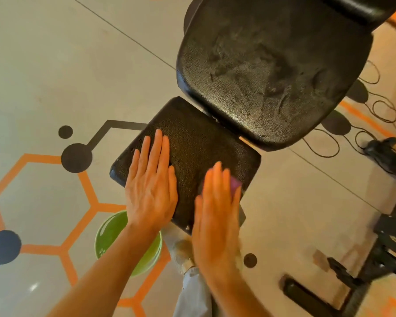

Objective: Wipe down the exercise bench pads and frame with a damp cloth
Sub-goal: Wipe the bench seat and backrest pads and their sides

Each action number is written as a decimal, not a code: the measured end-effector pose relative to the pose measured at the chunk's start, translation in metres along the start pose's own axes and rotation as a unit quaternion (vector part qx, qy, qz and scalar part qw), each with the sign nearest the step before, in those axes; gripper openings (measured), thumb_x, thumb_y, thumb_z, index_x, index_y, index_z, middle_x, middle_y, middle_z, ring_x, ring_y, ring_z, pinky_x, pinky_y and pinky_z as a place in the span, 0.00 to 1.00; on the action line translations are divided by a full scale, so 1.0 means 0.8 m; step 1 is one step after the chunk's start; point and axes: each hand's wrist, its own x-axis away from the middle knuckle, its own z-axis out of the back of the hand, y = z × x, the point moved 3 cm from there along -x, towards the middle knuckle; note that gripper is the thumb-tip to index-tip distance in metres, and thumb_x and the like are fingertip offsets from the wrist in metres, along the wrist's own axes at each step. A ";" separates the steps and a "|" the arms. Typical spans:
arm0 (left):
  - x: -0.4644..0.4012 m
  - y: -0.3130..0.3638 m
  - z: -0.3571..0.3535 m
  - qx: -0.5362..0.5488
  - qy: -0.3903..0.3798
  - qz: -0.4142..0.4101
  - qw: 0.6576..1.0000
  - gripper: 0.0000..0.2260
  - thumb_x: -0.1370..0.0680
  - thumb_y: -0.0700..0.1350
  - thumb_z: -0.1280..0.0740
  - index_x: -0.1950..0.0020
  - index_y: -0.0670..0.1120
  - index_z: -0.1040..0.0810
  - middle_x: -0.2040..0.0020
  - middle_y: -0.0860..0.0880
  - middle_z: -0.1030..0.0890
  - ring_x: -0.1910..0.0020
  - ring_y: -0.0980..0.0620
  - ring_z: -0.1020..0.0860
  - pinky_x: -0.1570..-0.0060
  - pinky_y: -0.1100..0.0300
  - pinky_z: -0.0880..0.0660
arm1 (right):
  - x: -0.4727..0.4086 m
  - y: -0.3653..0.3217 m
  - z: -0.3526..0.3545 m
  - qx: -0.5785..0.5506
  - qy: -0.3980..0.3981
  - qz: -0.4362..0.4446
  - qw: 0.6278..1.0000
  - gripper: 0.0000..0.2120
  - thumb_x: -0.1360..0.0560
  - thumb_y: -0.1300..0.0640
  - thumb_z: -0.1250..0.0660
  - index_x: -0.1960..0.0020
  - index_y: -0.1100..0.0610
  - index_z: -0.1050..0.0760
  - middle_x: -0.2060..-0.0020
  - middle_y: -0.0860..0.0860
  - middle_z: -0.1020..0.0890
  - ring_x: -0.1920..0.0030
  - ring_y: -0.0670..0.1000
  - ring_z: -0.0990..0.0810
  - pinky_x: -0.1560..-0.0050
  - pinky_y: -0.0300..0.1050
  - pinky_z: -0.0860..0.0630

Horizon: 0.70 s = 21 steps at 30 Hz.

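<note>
while the flat left hand (150,186) rests on the seat pad (192,143), the right hand (217,202), fingers straight, presses the purple cloth (235,183) at its near right edge, the dusty back pad (268,72) lying farther away.

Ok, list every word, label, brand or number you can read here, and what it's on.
None can be read.
Seat pad, back pad: plain black, no label.
Green bowl: small pale marks inside, too small to tell.
Dark equipment at right: pale patch, too blurred to read.
</note>
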 end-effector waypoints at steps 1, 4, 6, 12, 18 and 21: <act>0.000 0.000 0.000 0.001 0.000 -0.001 1.000 0.25 0.16 0.50 0.54 0.19 0.44 0.44 0.18 0.46 0.45 0.19 0.46 0.49 0.21 0.50 0.53 | 0.037 -0.012 0.005 0.014 -0.006 0.048 0.999 0.22 0.18 0.55 0.50 0.26 0.60 0.38 0.25 0.58 0.38 0.23 0.56 0.47 0.26 0.55 0.42; 0.002 0.000 0.002 0.002 0.007 -0.012 1.000 0.25 0.16 0.49 0.52 0.19 0.43 0.43 0.19 0.45 0.44 0.19 0.46 0.48 0.21 0.50 0.51 | 0.013 0.014 0.007 -0.004 -0.050 0.151 0.987 0.22 0.18 0.54 0.52 0.26 0.60 0.36 0.26 0.56 0.35 0.24 0.56 0.42 0.28 0.56 0.38; 0.002 0.000 0.003 -0.007 0.014 -0.018 1.000 0.25 0.16 0.49 0.52 0.19 0.43 0.43 0.19 0.46 0.44 0.19 0.46 0.47 0.21 0.51 0.52 | -0.061 0.040 0.017 -0.038 -0.033 0.114 0.992 0.23 0.18 0.56 0.49 0.26 0.61 0.38 0.25 0.56 0.37 0.24 0.56 0.41 0.28 0.60 0.38; 0.001 0.001 0.003 -0.002 0.036 -0.014 0.999 0.24 0.16 0.47 0.50 0.20 0.42 0.41 0.19 0.45 0.42 0.20 0.45 0.45 0.21 0.50 0.50 | 0.029 -0.003 0.011 -0.044 -0.026 0.047 0.998 0.23 0.17 0.53 0.52 0.24 0.58 0.42 0.24 0.55 0.42 0.23 0.55 0.46 0.25 0.54 0.48; 0.000 0.002 0.003 -0.005 0.038 -0.017 0.999 0.24 0.16 0.47 0.50 0.20 0.42 0.41 0.19 0.45 0.41 0.20 0.45 0.44 0.21 0.50 0.50 | -0.072 0.047 0.015 -0.081 -0.016 0.080 0.993 0.22 0.17 0.54 0.51 0.25 0.59 0.39 0.24 0.54 0.38 0.23 0.54 0.43 0.26 0.59 0.42; -0.001 0.000 0.001 -0.007 0.035 -0.015 0.999 0.24 0.16 0.47 0.49 0.20 0.43 0.41 0.19 0.45 0.42 0.20 0.45 0.45 0.21 0.51 0.51 | -0.077 0.037 0.013 -0.063 0.002 -0.006 0.998 0.23 0.17 0.55 0.51 0.24 0.59 0.43 0.23 0.54 0.42 0.22 0.54 0.47 0.25 0.59 0.45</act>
